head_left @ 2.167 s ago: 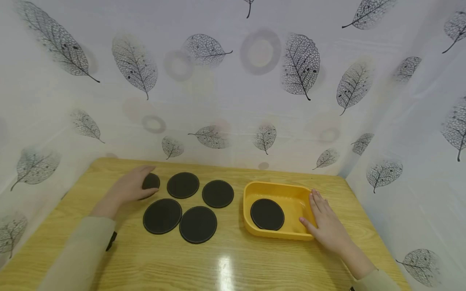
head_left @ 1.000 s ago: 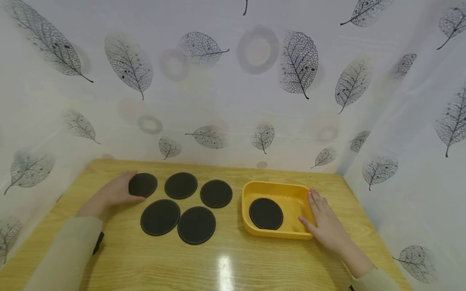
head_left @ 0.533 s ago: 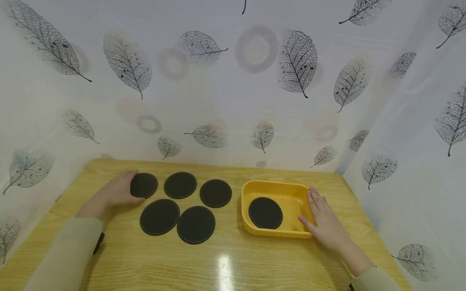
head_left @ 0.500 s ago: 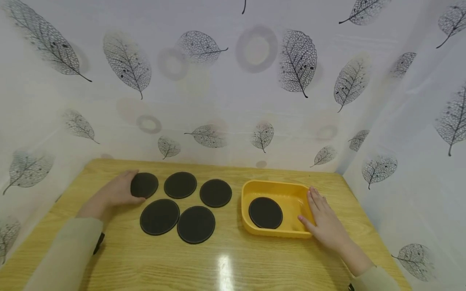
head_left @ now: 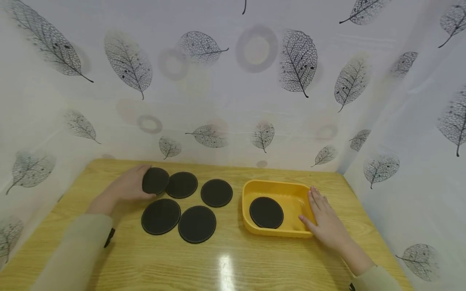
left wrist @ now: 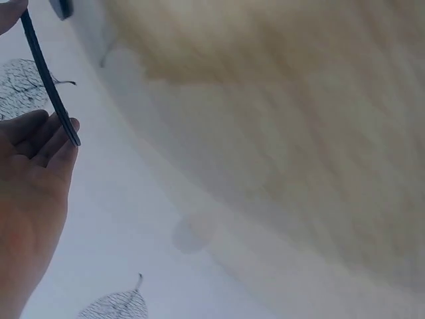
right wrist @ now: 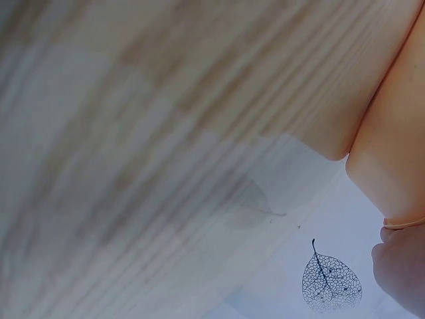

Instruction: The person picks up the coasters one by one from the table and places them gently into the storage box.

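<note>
Well left of the tray [head_left: 278, 183], the left hand [head_left: 127, 184] is pinching the held disc [head_left: 155, 180] by its edges, thumb on the near side and fingers on the far side; the left wrist view is showing that disc edge-on between them. At the tray's right end, the right hand [head_left: 327, 220] is resting on the rim, its fingers lying straight and its thumb spreading inward over the wall.

Since half a second ago, the held disc is sitting closer to the tray, and the gap to the second disc [head_left: 182, 184] is closing: from above, their edges are now overlapping. It is seeming lifted off the counter [head_left: 174, 262], though its height is hard to tell. For the work in hand, this is likely meaning that the piece is in motion rather than lying at rest, while remaining outside the tray.

The third disc [head_left: 216, 193] is lying nearest the tray's left side. Further left and nearer the person, the fourth disc [head_left: 161, 216] and the fifth disc [head_left: 197, 224] are lying side by side, just about touching. The sixth disc [head_left: 266, 212] is lying inside the tray, toward its left end.
</note>
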Motion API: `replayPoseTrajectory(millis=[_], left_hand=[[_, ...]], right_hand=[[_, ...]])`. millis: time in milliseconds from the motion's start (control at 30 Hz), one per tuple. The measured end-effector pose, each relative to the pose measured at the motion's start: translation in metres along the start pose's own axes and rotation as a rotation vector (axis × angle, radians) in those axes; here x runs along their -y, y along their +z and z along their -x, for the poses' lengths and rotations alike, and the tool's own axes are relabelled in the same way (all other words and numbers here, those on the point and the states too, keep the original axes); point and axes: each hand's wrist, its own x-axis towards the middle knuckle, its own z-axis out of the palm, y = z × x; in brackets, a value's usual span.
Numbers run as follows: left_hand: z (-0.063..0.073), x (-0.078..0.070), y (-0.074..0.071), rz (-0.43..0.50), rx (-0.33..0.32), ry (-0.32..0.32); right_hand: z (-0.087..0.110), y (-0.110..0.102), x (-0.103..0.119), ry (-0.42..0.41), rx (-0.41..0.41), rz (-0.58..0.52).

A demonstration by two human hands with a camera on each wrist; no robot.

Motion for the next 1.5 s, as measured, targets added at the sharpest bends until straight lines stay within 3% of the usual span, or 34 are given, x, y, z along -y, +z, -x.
replayPoseTrajectory(millis=[200,367,600,967,1233,1500], left_hand=[[-0.015,-0.015,0.001,0.003,-0.022,0.046],[-0.025,-0.034,0.005,0.008,0.006,0.059],[-0.037,-0.068,0.011,-0.030,0.016,0.124],[-0.051,-0.120,0.018,-0.061,-0.026,0.292],[-0.054,-0.164,0.018,-0.046,0.027,0.352],[-0.065,-0.193,0.033,-0.048,0.046,0.422]], right_hand=[[0.000,0.000,0.000,-0.008,-0.008,0.007],[0.000,0.001,-0.001,-0.018,-0.018,0.012],[0.000,0.003,-0.002,-0.006,-0.003,0.009],[0.001,0.004,-0.003,-0.007,-0.008,0.010],[0.001,0.004,-0.003,-0.006,-0.012,0.012],[0.000,0.004,-0.004,-0.005,-0.018,0.009]])
